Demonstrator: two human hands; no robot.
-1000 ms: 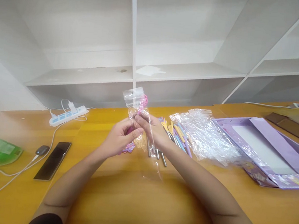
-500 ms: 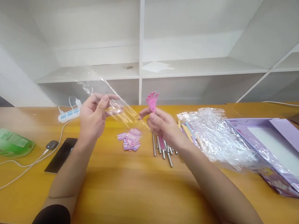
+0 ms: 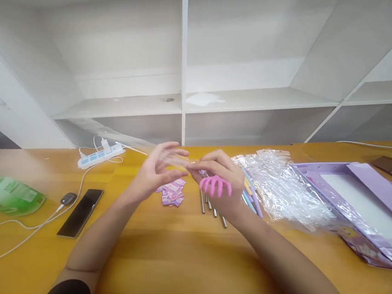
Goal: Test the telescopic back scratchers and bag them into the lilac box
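Observation:
In my right hand (image 3: pixel 226 175), a pink back scratcher (image 3: pixel 216 186) shows its hand-shaped head below the curled fingers; its handle is hidden. The same hand's fingertips pinch one end of a long clear plastic bag (image 3: pixel 130 140), blurred by motion. My left hand (image 3: pixel 161 167) is close by with thumb and fingers apart, and the bag passes between them without being visibly gripped. Beneath the hands lies a small pile of pink and purple cards (image 3: pixel 172 193). Several metal rods (image 3: pixel 202 203) lie partly hidden under my right hand.
Right of my hands are coloured sticks (image 3: pixel 255 201), a heap of clear plastic bags (image 3: pixel 282 187) and a purple box (image 3: pixel 322 166). On the left sit a power strip (image 3: pixel 101 155), a phone (image 3: pixel 81 212), a white cable (image 3: pixel 38 218) and a green pack (image 3: pixel 7 193). White shelving (image 3: pixel 256 99) stands behind.
My hands have come together, and the left has loosened from the bag. The pink head has tipped from upright to below my right fingers, which now pinch the bag's end.

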